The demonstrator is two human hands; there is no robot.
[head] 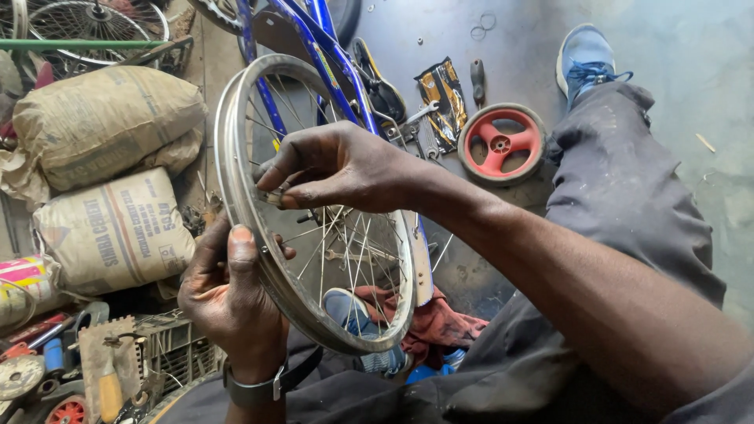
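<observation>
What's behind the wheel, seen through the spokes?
Through the wheel show a blue shoe, a red cloth, a spanner and the blue frame. The right hand covers the upper spokes; the hub is hidden.

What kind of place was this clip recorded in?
Most likely a small bicycle repair workshop. The left hand grips a bare spoked metal wheel rim while the right hand pinches at it; a blue bicycle frame, wrenches and a red-hubbed small wheel lie around.
</observation>
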